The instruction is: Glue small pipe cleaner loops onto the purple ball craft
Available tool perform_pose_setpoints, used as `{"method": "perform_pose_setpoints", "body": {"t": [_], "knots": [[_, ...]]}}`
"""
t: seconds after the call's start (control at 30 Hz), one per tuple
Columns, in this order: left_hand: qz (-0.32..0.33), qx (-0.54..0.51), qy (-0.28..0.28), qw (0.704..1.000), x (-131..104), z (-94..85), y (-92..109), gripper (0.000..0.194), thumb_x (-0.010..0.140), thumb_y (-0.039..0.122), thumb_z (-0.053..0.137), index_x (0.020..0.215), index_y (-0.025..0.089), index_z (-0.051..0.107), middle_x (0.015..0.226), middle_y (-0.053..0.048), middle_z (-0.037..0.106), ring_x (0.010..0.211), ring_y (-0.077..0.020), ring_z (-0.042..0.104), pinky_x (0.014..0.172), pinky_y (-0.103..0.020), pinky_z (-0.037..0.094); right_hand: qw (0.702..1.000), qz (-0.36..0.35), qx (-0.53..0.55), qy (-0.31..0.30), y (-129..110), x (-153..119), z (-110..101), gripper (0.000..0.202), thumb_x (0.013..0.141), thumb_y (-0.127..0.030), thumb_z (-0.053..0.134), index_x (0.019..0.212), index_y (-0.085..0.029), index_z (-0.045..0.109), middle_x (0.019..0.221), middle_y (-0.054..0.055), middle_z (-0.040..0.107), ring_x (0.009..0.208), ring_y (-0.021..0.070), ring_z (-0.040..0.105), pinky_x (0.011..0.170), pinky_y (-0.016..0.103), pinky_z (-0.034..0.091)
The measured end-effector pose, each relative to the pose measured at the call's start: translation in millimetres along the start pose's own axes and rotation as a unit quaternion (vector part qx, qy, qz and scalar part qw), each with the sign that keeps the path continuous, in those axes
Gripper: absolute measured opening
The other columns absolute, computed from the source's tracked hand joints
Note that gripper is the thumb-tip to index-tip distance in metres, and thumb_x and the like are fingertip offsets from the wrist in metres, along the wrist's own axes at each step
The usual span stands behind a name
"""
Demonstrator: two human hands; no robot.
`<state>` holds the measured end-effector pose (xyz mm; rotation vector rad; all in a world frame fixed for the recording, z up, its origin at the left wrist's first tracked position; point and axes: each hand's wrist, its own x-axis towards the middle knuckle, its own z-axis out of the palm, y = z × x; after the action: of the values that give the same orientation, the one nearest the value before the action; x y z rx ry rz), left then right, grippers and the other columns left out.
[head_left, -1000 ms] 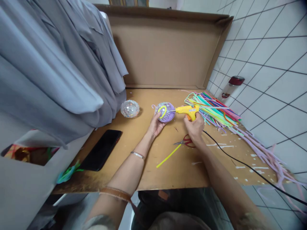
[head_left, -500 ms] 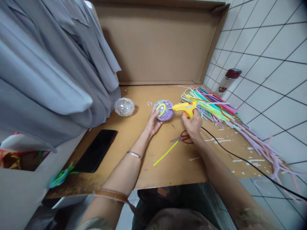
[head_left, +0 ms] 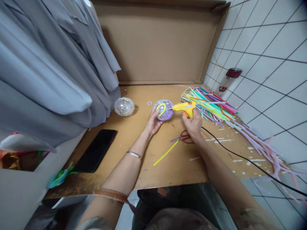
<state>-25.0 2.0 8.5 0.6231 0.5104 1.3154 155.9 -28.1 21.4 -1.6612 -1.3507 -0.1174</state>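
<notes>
My left hand (head_left: 154,124) is closed around the lower left side of a clear ball (head_left: 169,115) partly covered with purple pipe cleaner. A yellow pipe-cleaner loop (head_left: 164,110) lies on the ball near my thumb. In my right hand (head_left: 193,123) is a yellow hot glue gun (head_left: 184,107), its fingers around the handle and trigger. The gun's nozzle points left and meets the ball's right side, beside the yellow loop; whether glue comes out is too small to tell. A pale glue stick juts from the gun's back.
Red-handled scissors (head_left: 184,137) and a yellow pipe cleaner (head_left: 165,153) lie nearer me. A second clear ball (head_left: 124,106) and a black phone (head_left: 96,150) are on the left. Pipe cleaners (head_left: 211,103) pile up at right by a bottle (head_left: 229,81). The black cord (head_left: 230,153) trails right.
Both hands, the ball and the glue gun stay almost in place. The glue stick sticks out of the gun's back slightly less.
</notes>
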Motion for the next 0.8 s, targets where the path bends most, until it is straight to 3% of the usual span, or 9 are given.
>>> {"method": "perform_pose_setpoints", "body": {"t": [0.2, 0.8], "knots": [[-0.013, 0.003, 0.005, 1.000, 0.0, -0.4, -0.1, 0.052, 0.078, 0.029, 0.074, 0.128, 0.028, 0.058, 0.126, -0.003, 0.070, 0.121, -0.0222, 0.065, 0.107, -0.040, 0.052, 1.000, -0.007, -0.005, -0.006, 2.8, 0.6, -0.2, 0.022, 0.077, -0.043, 0.056, 0.082, -0.021, 0.058, 0.081, 0.008, 0.065, 0.079, 0.0250, 0.058, 0.075, 0.038, 0.047], [-0.003, 0.019, 0.022, 1.000, 1.0, 0.0, -0.3, 0.046, 0.077, 0.028, 0.074, 0.121, 0.025, 0.064, 0.121, -0.005, 0.072, 0.119, -0.0238, 0.066, 0.102, -0.039, 0.055, 0.999, -0.001, 0.006, -0.043, 4.7, 1.6, -4.1, 0.025, 0.079, -0.045, 0.055, 0.081, -0.021, 0.058, 0.080, 0.008, 0.064, 0.076, 0.0237, 0.056, 0.072, 0.037, 0.046]]}}
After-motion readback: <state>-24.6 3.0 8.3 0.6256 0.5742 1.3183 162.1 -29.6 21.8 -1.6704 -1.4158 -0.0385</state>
